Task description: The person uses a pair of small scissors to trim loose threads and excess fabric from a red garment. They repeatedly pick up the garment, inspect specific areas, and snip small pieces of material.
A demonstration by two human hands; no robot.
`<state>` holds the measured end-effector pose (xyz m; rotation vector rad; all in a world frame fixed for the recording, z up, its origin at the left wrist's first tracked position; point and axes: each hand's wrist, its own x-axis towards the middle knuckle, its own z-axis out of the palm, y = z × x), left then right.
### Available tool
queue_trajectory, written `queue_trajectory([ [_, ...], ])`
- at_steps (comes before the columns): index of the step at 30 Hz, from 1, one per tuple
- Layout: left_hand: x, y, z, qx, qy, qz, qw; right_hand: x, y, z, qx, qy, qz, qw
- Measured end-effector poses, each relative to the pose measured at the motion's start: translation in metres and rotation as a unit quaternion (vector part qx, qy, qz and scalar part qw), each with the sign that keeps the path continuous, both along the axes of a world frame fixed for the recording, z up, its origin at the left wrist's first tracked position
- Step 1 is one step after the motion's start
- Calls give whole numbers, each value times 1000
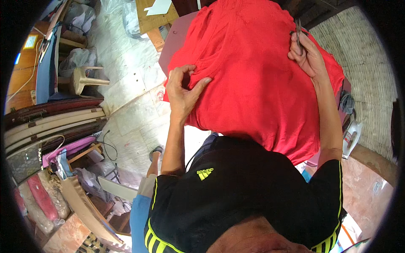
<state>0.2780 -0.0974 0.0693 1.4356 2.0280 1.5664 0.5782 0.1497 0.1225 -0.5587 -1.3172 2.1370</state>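
Observation:
A large red cloth (253, 80) is spread in loose folds over a mauve tabletop (179, 36) and hangs down towards my body. At its left side my left hand (183, 90) bends its fingers and thumb round a gathered fold of the cloth. Over the far right part of the cloth, my right hand (309, 57) is closed round small metal scissors (299, 38), their blades pointing away from me. The fingers partly cover the scissors' handles.
An iron (351, 137) stands at the right, beside a woven mat (358, 55). Left on the tiled floor are a plastic stool (84, 80), clear plastic bags (80, 19) and stacked boards (55, 118). White paper pieces (159, 6) lie on a wooden surface (147, 19) at the far side.

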Motion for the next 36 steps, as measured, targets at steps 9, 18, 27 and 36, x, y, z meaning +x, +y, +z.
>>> queue_trajectory([
  [9, 19, 13, -6, 25, -3, 87, 996, -111, -87, 44, 527, -236, 92, 811],
  [18, 26, 12, -5, 70, 33, 109, 991, -136, -114, 26, 723, -264, 25, 638],
  [27, 27, 13, -10, 92, 64, 114, 987, -149, -120, 24, 779, -275, 16, 564],
  [36, 27, 17, -6, 70, 56, 99, 991, -143, -106, 19, 713, -244, 16, 657],
])
